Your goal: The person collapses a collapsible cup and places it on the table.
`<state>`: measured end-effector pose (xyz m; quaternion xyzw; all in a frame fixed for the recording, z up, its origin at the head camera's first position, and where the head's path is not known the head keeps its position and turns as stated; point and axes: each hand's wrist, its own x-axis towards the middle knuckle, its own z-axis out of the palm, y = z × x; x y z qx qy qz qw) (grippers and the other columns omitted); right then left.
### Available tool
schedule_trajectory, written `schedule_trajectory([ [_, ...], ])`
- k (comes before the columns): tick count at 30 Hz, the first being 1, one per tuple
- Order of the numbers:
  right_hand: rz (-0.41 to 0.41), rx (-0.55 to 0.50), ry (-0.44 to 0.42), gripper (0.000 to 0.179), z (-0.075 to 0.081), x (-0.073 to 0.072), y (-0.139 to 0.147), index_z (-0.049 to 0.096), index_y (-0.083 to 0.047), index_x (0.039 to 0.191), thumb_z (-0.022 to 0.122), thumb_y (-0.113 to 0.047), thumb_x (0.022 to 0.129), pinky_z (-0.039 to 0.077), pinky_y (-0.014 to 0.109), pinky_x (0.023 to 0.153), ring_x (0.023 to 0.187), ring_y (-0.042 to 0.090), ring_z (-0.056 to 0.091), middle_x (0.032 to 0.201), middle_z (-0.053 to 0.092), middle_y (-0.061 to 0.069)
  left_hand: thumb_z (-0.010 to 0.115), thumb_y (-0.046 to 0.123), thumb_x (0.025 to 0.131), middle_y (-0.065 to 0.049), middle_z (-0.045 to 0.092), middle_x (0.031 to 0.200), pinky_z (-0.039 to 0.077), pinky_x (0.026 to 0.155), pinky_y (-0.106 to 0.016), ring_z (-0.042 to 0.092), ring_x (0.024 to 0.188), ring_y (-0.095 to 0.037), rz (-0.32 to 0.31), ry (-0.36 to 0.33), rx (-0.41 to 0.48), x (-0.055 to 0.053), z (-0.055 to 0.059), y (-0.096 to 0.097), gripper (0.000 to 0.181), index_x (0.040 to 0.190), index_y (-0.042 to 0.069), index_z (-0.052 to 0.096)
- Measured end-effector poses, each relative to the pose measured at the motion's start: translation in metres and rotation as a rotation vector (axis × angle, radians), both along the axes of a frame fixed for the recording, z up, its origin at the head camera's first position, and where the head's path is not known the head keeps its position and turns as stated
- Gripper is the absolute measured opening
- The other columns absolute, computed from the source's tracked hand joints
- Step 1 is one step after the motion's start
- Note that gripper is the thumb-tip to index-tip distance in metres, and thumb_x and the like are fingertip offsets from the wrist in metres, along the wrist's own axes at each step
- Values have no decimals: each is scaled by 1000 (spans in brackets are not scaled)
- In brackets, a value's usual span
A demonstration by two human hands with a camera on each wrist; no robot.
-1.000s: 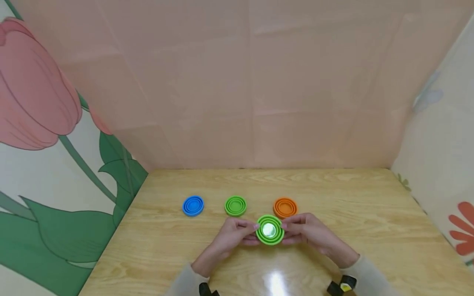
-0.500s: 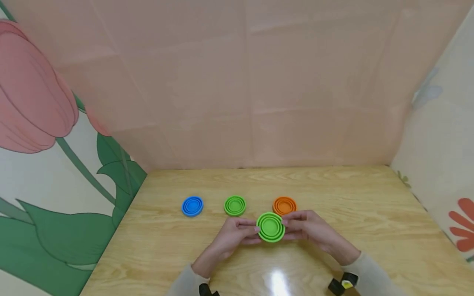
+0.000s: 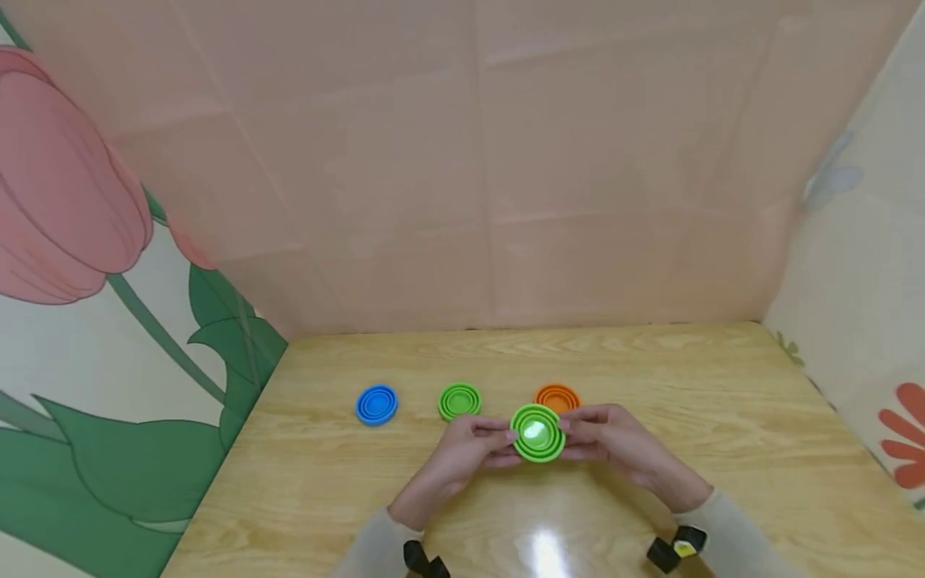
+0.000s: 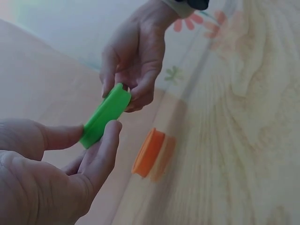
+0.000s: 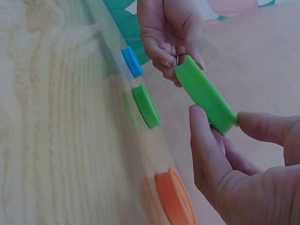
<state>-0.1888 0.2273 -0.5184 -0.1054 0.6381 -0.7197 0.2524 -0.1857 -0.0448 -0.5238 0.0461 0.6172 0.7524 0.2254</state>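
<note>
A green collapsible cup (image 3: 538,446), folded into a flat disc of concentric rings, is held up between both hands with its ringed face toward the head camera. My left hand (image 3: 462,453) pinches its left edge, thumb on the near side and fingers behind. On the opposite edge my right hand (image 3: 623,449) pinches it in the same way. Both wrist views show the green cup (image 4: 105,117) side-on as a thin band, raised above the table. Behind it lies a similar orange cup (image 3: 555,393), partly covered in the head view.
A second green cup (image 3: 459,400) and a blue cup (image 3: 376,405), both folded flat, lie in a row with the orange one on the wooden table (image 3: 303,482). A pink backdrop (image 3: 477,201) rises behind, with flower-printed panels (image 3: 845,265) at the sides.
Both hands have moved the green cup slightly up and to the right in the head view, so it overlaps the orange cup more. Its tilt has varied, and the glare left and returned.
</note>
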Motion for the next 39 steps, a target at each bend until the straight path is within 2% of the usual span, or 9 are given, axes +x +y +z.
schedule_trajectory([
  [5,-16,-3,-17,31,3,-6,10,66,6,128,61,-16,107,65,37,97,103,20,78,111,78,5,71,1,97,-27,75,112,68,86,-38,80,93,-31,-2,19,-1,-9,5,9,28,122,-13,69],
  [9,-21,-48,-25,20,3,-8,24,72,-4,120,58,-12,108,64,37,98,104,19,78,111,78,3,72,1,97,-25,77,105,68,85,-40,80,88,-28,-19,10,-13,-19,7,24,24,117,-12,71],
  [16,-46,-100,-11,25,5,-14,66,74,-10,118,51,-7,110,64,36,97,106,18,78,115,79,1,70,3,99,-20,78,100,68,86,-39,79,86,-23,-90,-16,-26,-43,8,66,21,117,-6,73],
  [20,-28,-168,-18,32,-1,-16,90,74,-11,118,44,-3,111,64,36,98,109,19,77,118,79,4,71,1,97,-19,78,97,68,84,-39,79,84,-24,-97,-39,-1,-52,5,90,17,113,-6,74],
  [25,-7,-227,-19,37,-11,-20,109,73,-11,120,39,0,112,64,36,99,112,19,75,121,77,4,72,-2,96,-19,78,93,69,79,-37,78,79,-23,-72,-46,-11,-59,4,111,10,104,-6,76],
  [31,-9,-273,-61,42,-19,-30,134,76,-9,119,37,3,111,64,36,99,112,20,76,120,77,6,70,-4,96,-19,77,89,69,79,-41,79,88,-39,-40,-17,-59,-64,4,135,10,103,-7,76],
  [35,9,-264,-62,44,-25,-39,149,76,-9,120,36,4,111,63,37,100,112,20,76,122,77,5,71,-6,94,-19,77,85,69,79,-43,78,91,-45,15,-5,-87,-66,3,153,11,103,-10,76],
  [39,24,-263,-65,46,-32,-45,159,76,-9,120,34,6,111,63,36,99,113,20,76,122,78,4,71,-8,93,-17,76,82,69,77,-43,77,90,-45,59,-1,-142,-65,2,167,10,101,-11,77],
])
